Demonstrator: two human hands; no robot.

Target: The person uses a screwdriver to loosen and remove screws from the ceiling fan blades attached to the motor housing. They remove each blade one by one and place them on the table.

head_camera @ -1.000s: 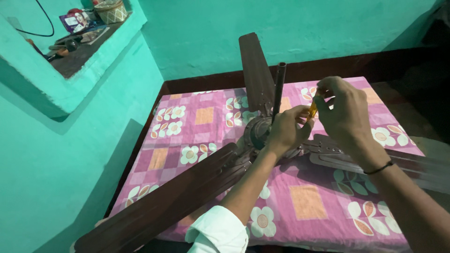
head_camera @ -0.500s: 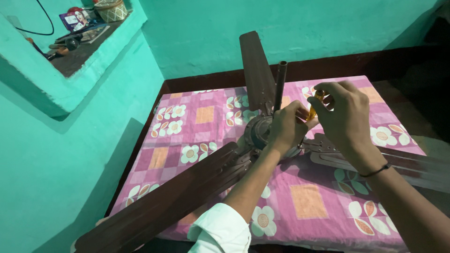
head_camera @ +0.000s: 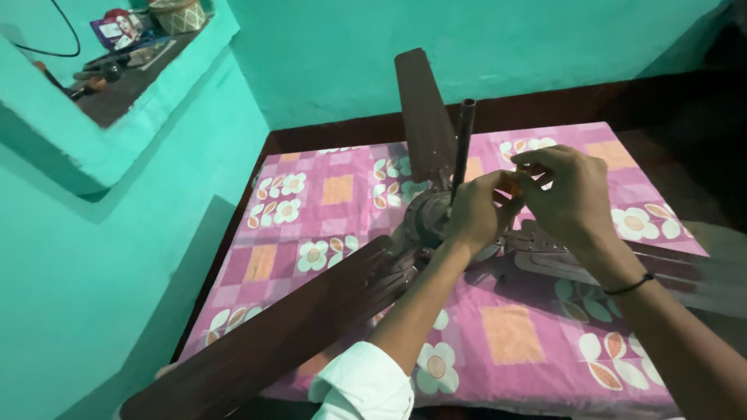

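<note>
- We see a brown ceiling fan (head_camera: 424,225) lying flat on a pink patchwork cloth (head_camera: 513,342) with flower and orange squares; the cloth covers a dark wooden bed (head_camera: 327,136) set in the corner of a turquoise room.
- The fan's downrod (head_camera: 462,148) stands upright from the motor hub. One blade (head_camera: 422,109) points away towards the far wall, a second blade (head_camera: 272,342) runs to the lower left, and a third blade (head_camera: 669,268) reaches to the right, under the right forearm.
- Our left hand (head_camera: 476,211) sits curled over the hub just right of the downrod, with a rolled white sleeve (head_camera: 364,389) at the elbow.
- Our right hand (head_camera: 568,194) meets it from the right; a thin dark band (head_camera: 632,286) circles its wrist.
- A small orange object (head_camera: 510,184) is pinched between the fingertips of both hands, directly above the hub. Both hands are closed tightly on it, so only a sliver shows, and we cannot tell what it is.
- At upper left, a wall shelf (head_camera: 117,93) carries assorted small items, too blurred to identify.
</note>
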